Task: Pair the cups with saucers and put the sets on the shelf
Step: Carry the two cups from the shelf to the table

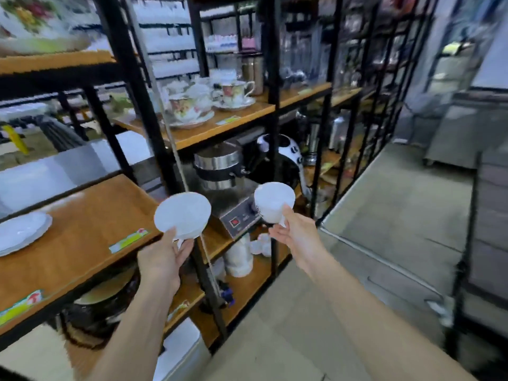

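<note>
My left hand [162, 259] grips a white cup [182, 211] by its lower edge, just off the front right corner of the wooden shelf [90, 229]. My right hand [295, 233] holds a second white cup [273, 200] from below, in front of the black metal rack. A stack of white saucers [20, 232] lies on the left part of that wooden shelf, apart from both hands.
Floral cup-and-saucer sets [189, 110] stand on the higher shelf behind. A steel appliance with a red switch [228, 177] sits below them. White mugs [239, 257] stand on a lower shelf. Black rack posts [154, 127] rise between shelves. An open tiled aisle [384, 215] runs to the right.
</note>
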Available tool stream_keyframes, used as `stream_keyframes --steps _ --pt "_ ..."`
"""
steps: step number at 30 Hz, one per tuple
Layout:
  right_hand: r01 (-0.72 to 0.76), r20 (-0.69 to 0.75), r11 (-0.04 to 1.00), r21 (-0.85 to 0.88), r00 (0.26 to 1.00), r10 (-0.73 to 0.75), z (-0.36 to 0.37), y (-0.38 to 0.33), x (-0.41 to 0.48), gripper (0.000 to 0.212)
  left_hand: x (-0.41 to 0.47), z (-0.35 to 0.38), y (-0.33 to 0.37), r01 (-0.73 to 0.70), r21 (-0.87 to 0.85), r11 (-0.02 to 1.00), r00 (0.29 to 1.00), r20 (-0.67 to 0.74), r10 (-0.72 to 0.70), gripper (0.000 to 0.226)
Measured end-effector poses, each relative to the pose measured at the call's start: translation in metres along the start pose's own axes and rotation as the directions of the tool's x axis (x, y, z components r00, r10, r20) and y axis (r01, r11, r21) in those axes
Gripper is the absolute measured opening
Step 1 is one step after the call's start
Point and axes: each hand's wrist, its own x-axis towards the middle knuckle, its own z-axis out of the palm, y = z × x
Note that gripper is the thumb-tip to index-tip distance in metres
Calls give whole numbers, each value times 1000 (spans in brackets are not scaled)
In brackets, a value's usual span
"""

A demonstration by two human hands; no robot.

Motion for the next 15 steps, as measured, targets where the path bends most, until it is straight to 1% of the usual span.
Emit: stream_keyframes --steps 2,4,5,6,9,10,12,14,15 --pt "39 -123 999 18 992 -37 -45 -17 -9 29 -18 42 -24 17 89 996 991 132 -28 20" --pt "76 -228 997 28 971 -67 -94 -32 -19 28 -41 85 -49 45 147 988 975 209 -76 40" --pt "96 -273 995 26 958 -85 -120 -38 -24 28 -54 106 -62 65 156 986 966 237 -101 44" --pt "120 -322 993 21 941 -107 -147 -44 -31 28 -66 128 -78 78 168 983 955 270 -122 42" --pt "184 -481 983 22 864 -151 -230 -61 -55 25 -112 194 -128 123 222 967 907 371 -200 17" --pt "198 -523 980 29 838 -154 -259 -66 -63 24 -131 216 -145 140 243 960 881 413 -233 14" --pt "225 -591 973 55 792 -150 -316 -75 -78 22 -169 255 -178 158 277 948 826 489 -280 14" --pt "241 -647 968 73 750 -138 -374 -82 -93 25 -208 292 -213 195 290 937 778 536 -328 28" --pt "244 -670 967 67 730 -137 -401 -86 -99 26 -227 309 -229 223 287 931 751 559 -352 31"
